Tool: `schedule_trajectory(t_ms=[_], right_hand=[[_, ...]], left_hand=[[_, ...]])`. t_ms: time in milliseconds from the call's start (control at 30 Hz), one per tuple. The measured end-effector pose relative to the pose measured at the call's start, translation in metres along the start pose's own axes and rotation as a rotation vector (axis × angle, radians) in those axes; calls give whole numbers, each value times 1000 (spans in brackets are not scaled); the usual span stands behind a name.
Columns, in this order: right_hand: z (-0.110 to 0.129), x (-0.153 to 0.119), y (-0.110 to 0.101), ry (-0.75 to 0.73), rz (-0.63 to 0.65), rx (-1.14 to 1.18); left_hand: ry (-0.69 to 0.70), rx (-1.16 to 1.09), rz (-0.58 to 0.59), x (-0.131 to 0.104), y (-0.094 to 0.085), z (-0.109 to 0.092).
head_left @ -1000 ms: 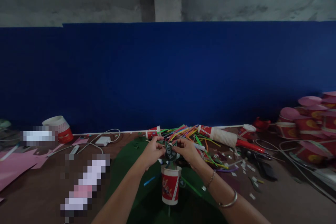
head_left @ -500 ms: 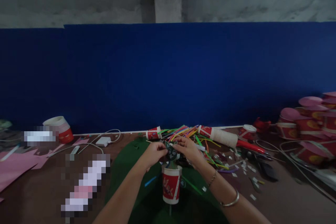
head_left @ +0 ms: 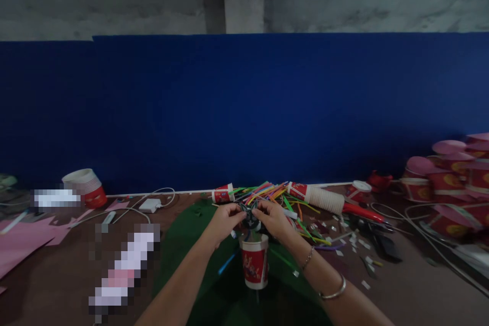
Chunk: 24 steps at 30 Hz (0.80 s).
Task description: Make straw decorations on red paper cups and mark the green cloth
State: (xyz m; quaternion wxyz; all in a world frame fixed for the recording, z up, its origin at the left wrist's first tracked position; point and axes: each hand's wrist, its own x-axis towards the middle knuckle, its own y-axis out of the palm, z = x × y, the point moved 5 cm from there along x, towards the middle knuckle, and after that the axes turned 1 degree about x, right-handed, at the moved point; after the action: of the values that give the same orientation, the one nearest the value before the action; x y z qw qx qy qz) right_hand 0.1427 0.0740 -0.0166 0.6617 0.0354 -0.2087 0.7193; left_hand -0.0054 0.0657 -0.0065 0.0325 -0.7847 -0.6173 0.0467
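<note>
Both hands meet at the centre, above the green cloth point(head_left: 179, 260). Between them is a small dark piece with pale markings point(head_left: 250, 220), its exact kind unclear. My left hand point(head_left: 226, 221) pinches its left edge between thumb and fingers. On the opposite edge, my right hand point(head_left: 272, 218) pinches too, with a bracelet and a bangle on that arm. Just below the piece is a red paper cup point(head_left: 255, 264) with a white rim and a printed picture. A thin stick shows under the cup's base, and something bluish-green rises from its mouth toward the dark piece.
Colourful pipe cleaners point(head_left: 267, 194) lie behind my hands beside a row of nested paper cups point(head_left: 324, 199). Paper scraps and a red-handled tool point(head_left: 364, 212) are at right, near stacked red-and-pink cups point(head_left: 449, 178). Pink paper point(head_left: 26, 242), a white adapter point(head_left: 150, 206) and cables lie left.
The red cup has swung slightly right and up, turning its printed picture a little. My fingertips have drawn closer together on the dark piece.
</note>
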Motion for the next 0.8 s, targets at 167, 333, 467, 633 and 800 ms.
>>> schedule_trajectory(t_ms=[167, 333, 467, 633, 800], right_hand=[[2, 0, -2, 33, 43, -2], [-17, 4, -4, 275, 194, 176], [-28, -2, -9, 351, 246, 137], [-36, -29, -8, 285, 157, 47], [-32, -58, 1, -8, 195, -319]], left_hand=[[15, 30, -60, 8, -5, 1], [-28, 25, -86, 3, -13, 1], [-23, -23, -163, -20, -30, 19], [-60, -139, -264, -48, -49, 56], [-31, -185, -280, -53, -40, 66]])
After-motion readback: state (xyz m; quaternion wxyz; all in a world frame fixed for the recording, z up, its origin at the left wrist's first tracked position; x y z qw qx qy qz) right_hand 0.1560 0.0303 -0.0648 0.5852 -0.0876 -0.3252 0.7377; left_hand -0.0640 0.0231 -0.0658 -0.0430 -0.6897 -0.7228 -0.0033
